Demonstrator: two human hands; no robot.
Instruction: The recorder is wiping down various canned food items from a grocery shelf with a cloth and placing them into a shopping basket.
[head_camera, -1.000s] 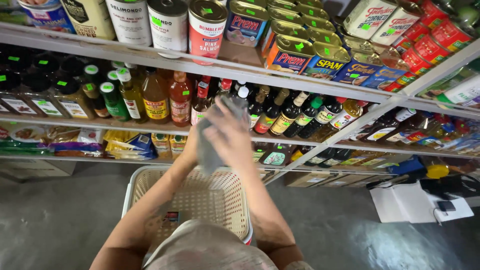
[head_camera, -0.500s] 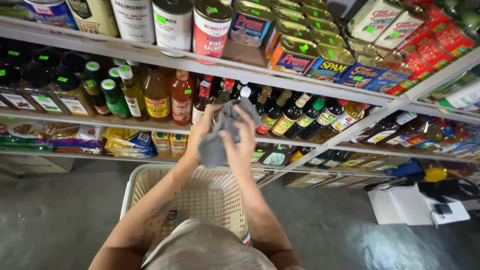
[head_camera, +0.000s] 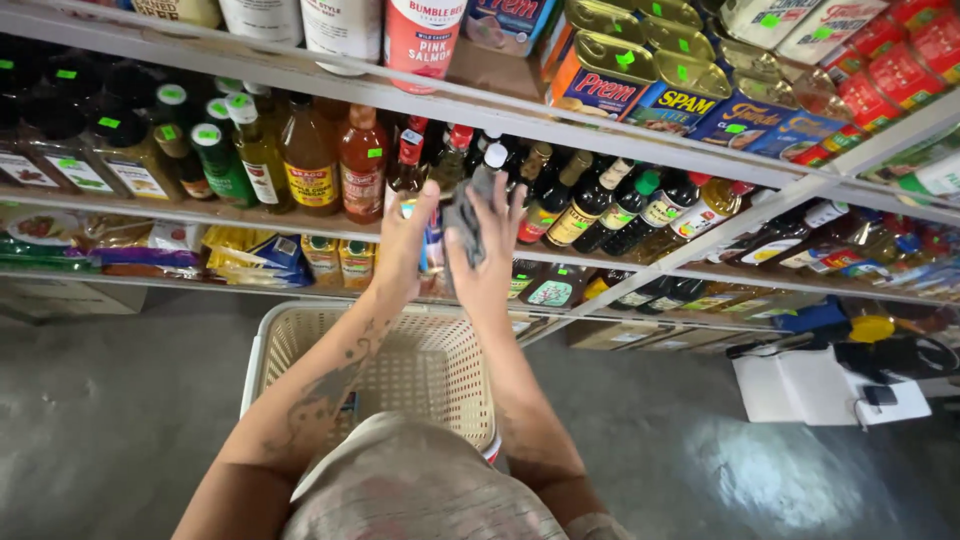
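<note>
Both my hands are raised in front of a shelf of bottles. My left hand (head_camera: 402, 240) wraps around a small bottle (head_camera: 432, 245) with a blue label. My right hand (head_camera: 492, 250) presses a crumpled grey cloth (head_camera: 465, 220) against that bottle. Sauce bottles stand right behind the hands: a red hot-sauce bottle (head_camera: 362, 165) to the left and dark bottles (head_camera: 590, 205) to the right. Below my arms a cream plastic basket (head_camera: 290, 330) sits with a small item at its bottom.
Tins and cans (head_camera: 620, 75) fill the top shelf. Yellow packets (head_camera: 240, 255) lie on the lower shelf at left. Grey concrete floor (head_camera: 110, 400) spreads below. White papers and a dark device (head_camera: 830, 385) lie on the floor at right beside bags.
My hands have risen a little towards the shelf and the cloth has bunched up smaller between them, against the bottle. The view has tilted slightly upward.
</note>
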